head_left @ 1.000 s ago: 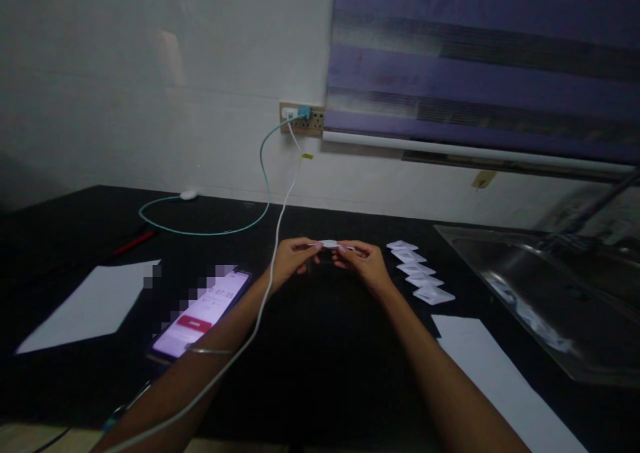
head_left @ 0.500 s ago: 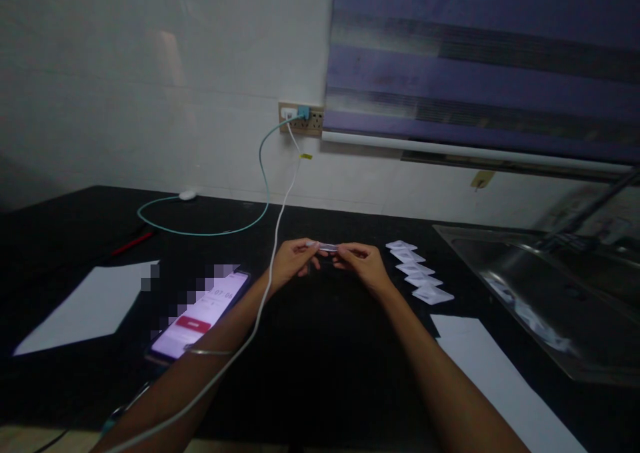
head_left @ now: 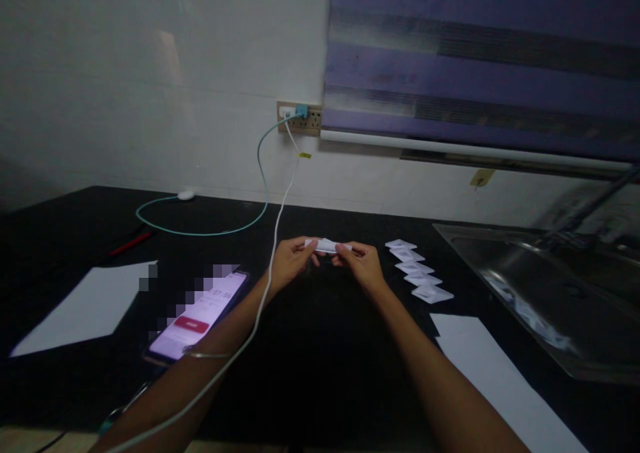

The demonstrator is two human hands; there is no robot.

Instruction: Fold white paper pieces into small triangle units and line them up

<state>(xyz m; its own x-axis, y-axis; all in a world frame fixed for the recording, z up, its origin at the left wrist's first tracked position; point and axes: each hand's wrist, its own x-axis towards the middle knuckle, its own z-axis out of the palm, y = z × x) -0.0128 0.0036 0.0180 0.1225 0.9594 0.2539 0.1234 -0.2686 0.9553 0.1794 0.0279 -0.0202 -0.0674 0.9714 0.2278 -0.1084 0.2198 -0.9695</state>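
Note:
A small folded piece of white paper (head_left: pixel 327 246) is stretched between my two hands, above the dark counter. My left hand (head_left: pixel 293 258) pinches its left end, thumb on the near face. At the other end my right hand (head_left: pixel 361 262) grips it the same way, fingers curled behind. To the right of my right hand, several folded white paper pieces (head_left: pixel 419 276) lie in an overlapping row, each with pointed ends. The finer folds of the held paper are too small to make out.
White sheets (head_left: pixel 493 366) lie at the right and another sheet (head_left: pixel 83 310) at the left. A lit phone (head_left: pixel 200 323) rests beside my left forearm, which a white cable (head_left: pixel 274 253) crosses. A sink (head_left: pixel 540 300) is at right; a red pen-like object (head_left: pixel 130 243) lies far left.
The held paper has turned from nearly edge-on to showing more of its white face. Both hands stay in about the same place.

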